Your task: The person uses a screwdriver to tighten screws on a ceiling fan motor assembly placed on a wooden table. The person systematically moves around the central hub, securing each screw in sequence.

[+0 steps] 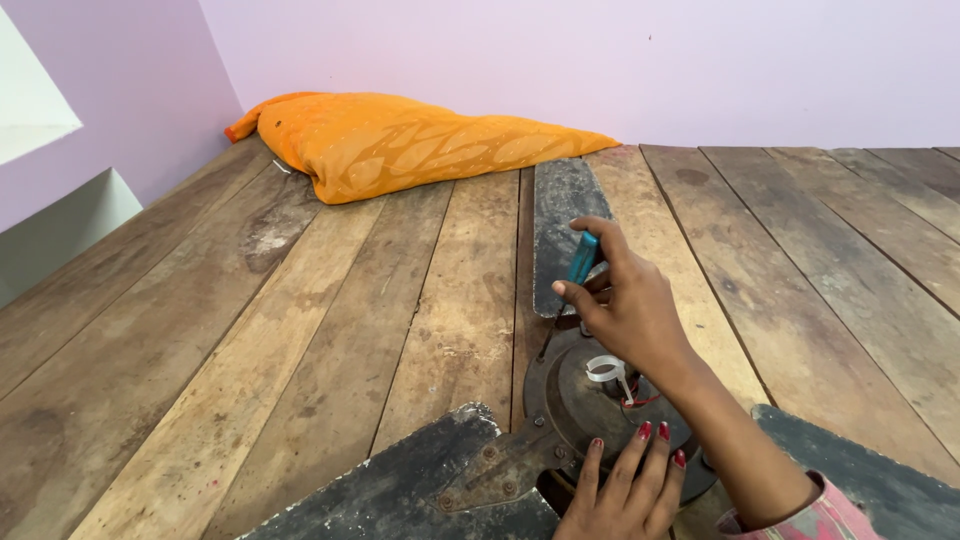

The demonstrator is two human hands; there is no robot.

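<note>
Screwdriver [582, 257], teal handle, gripped in right hand [628, 315], fingers closed round it, tip down at the ceiling fan hub [575, 395] where the far blade [566, 232] bolts on. Left hand [625, 490] lies open, fingers flat on the hub rim. Probably working a blade-bracket screw; screw head hidden. Fan lies on plank floor [300, 330].

I see no packages, labels, signs or screens anywhere in this view.
</note>
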